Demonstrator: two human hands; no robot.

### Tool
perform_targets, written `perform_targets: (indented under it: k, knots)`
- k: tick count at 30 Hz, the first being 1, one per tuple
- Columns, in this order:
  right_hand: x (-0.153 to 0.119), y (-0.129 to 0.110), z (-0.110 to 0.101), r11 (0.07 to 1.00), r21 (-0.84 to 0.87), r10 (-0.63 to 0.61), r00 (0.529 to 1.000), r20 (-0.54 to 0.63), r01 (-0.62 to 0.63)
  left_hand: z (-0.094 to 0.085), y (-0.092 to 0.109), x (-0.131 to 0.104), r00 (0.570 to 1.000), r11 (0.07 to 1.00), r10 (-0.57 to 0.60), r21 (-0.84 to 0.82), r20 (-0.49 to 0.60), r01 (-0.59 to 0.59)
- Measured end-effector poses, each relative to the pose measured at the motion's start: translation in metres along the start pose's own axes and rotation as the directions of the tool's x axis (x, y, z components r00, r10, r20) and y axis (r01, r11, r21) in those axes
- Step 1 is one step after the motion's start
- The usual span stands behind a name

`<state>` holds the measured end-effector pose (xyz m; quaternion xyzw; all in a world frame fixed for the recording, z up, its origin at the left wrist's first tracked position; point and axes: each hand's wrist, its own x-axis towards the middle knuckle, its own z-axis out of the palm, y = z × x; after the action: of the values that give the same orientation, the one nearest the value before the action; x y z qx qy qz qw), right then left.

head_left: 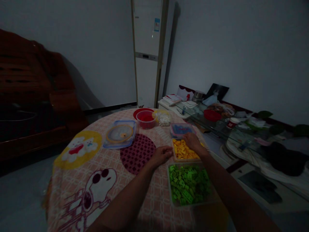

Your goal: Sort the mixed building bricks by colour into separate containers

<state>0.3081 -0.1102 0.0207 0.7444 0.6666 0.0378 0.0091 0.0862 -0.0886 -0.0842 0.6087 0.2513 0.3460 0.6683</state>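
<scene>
My left hand (pixel 163 156) rests at the left edge of a clear box (pixel 174 160) of yellow pieces (pixel 182 150), fingers loosely stretched and holding nothing I can see. Over the far part of that box is my right hand (pixel 192 141), its fingers bent together and pointing down; their tips are dim, and any piece between them cannot be made out. Nearer to me stands a clear box of bright green plastic pieces (pixel 189 185), partly behind my right forearm. Behind the yellow pieces is a box with blue contents (pixel 182 129).
On the patterned tablecloth (pixel 154 193) lie a blue-rimmed lid with a round hoop (pixel 119 133), a red-filled clear tub (pixel 146 119) and white pieces (pixel 164 120). A cluttered glass-topped stand (pixel 205 116) runs along the right, with a paper cup (pixel 232 122) on it.
</scene>
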Motion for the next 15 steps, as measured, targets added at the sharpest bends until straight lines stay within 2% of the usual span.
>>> perform_targets:
  k: [4,9,12,15]
  knots:
    - [0.001,0.003,0.010,0.998,-0.051,-0.045,0.998,-0.051,0.042,0.000,0.002,-0.001,1.000,1.000,0.000,0.017,-0.006,0.000]
    - [0.004,0.007,0.023,0.998,-0.062,-0.031,0.992,-0.125,0.023,-0.001,-0.006,0.002,1.000,1.000,0.001,0.023,-0.005,-0.001]
    - [0.006,0.007,0.024,0.998,-0.051,-0.036,0.987,-0.158,0.028,-0.002,-0.010,0.003,1.000,0.999,0.005,0.032,-0.015,-0.005]
    - [0.008,0.004,0.019,0.999,-0.034,-0.020,0.992,-0.128,0.015,-0.003,-0.011,0.003,1.000,0.999,0.017,0.050,-0.019,-0.016]
